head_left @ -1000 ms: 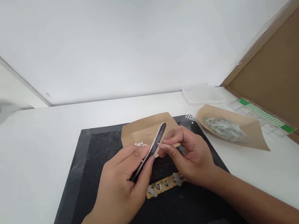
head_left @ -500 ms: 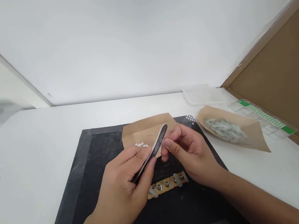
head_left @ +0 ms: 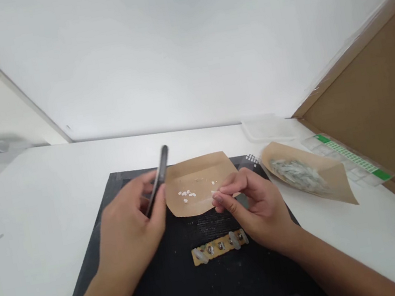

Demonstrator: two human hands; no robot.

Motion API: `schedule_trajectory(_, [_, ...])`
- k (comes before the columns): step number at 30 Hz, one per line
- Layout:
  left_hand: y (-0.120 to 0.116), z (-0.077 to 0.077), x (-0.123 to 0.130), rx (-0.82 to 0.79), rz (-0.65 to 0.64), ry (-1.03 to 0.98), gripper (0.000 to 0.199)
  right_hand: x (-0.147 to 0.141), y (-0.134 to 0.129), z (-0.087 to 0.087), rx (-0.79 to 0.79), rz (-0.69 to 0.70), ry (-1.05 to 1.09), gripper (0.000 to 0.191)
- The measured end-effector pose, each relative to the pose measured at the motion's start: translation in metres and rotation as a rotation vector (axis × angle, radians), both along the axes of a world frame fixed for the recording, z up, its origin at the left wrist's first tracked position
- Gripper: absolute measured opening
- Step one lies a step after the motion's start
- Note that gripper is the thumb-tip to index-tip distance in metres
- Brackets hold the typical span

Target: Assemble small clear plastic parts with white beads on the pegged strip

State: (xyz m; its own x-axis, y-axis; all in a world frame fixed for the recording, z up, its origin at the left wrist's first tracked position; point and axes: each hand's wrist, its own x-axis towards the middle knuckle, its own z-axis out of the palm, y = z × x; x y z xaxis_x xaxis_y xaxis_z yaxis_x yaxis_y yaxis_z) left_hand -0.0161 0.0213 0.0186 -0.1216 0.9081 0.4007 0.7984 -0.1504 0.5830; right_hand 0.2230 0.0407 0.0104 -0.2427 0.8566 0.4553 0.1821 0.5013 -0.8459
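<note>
My left hand (head_left: pixel 130 220) is closed around a dark, curved, slim tool (head_left: pixel 160 174), whose tip points up and away. My right hand (head_left: pixel 252 204) pinches a tiny whitish piece (head_left: pixel 214 193) over the right part of a brown paper sheet (head_left: pixel 195 168). Several small white pieces (head_left: pixel 187 193) lie on that sheet. Nearer to me, a narrow tan strip (head_left: pixel 215 250) rests on the black mat (head_left: pixel 214 291); it carries round metallic bits and pale elongated pieces.
At the right, a brown paper tray (head_left: pixel 332 173) holds many translucent slivers (head_left: pixel 296 172). Beside it lies a clear sheet with a green band (head_left: pixel 354 157). A translucent lid or tray (head_left: pixel 269 127) sits near the wall, and a small white-squared grid (head_left: pixel 252 160) at the mat's corner.
My left hand has moved left with the dark tool, away from my right hand. More of the paper sheet and the strip now shows. My right hand has hardly moved.
</note>
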Motion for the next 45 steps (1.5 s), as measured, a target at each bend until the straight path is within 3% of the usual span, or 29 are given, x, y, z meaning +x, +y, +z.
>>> schedule_trajectory(2, [0.007, 0.0, -0.013, -0.039, 0.159, 0.128, 0.041, 0.003, 0.0, 0.001, 0.148, -0.01, -0.133, 0.014])
schedule_trajectory(3, [0.009, -0.001, -0.019, -0.055, 0.199, 0.224, 0.037, 0.004, 0.0, 0.001, 0.218, -0.014, -0.19, 0.015])
schedule_trajectory(5, [0.012, -0.005, -0.028, -0.073, 0.188, 0.358, 0.027, 0.005, 0.0, 0.002, 0.334, -0.02, -0.268, 0.017])
schedule_trajectory(9, [0.013, -0.015, -0.034, -0.099, 0.08, 0.418, 0.013, 0.007, 0.001, 0.002, 0.442, 0.0, -0.336, 0.019])
schedule_trajectory(12, [0.012, -0.015, -0.028, -0.035, 0.051, 0.407, 0.02, 0.008, 0.001, 0.002, 0.488, 0.033, -0.358, 0.02])
schedule_trajectory(14, [0.01, -0.008, -0.02, 0.056, -0.025, 0.3, 0.027, 0.008, 0.001, 0.004, 0.52, 0.049, -0.35, 0.019])
schedule_trajectory(16, [0.006, 0.001, -0.011, 0.091, -0.204, 0.139, 0.028, 0.008, 0.0, 0.006, 0.557, 0.055, -0.345, 0.018])
schedule_trajectory(19, [-0.004, 0.01, 0.004, -0.096, -0.531, -0.155, 0.017, 0.009, -0.001, 0.008, 0.613, 0.047, -0.373, 0.02])
schedule_trajectory(22, [-0.01, 0.013, 0.012, -0.237, -0.658, -0.341, 0.011, 0.01, -0.003, 0.009, 0.687, 0.035, -0.424, 0.022])
schedule_trajectory(36, [-0.01, 0.009, 0.017, -0.488, -0.68, -0.752, 0.013, 0.009, -0.015, 0.014, 0.893, -0.025, -0.492, 0.025])
schedule_trajectory(45, [-0.007, -0.001, 0.011, -0.635, -0.676, -0.949, 0.024, 0.008, -0.015, 0.016, 0.885, -0.026, -0.51, 0.028])
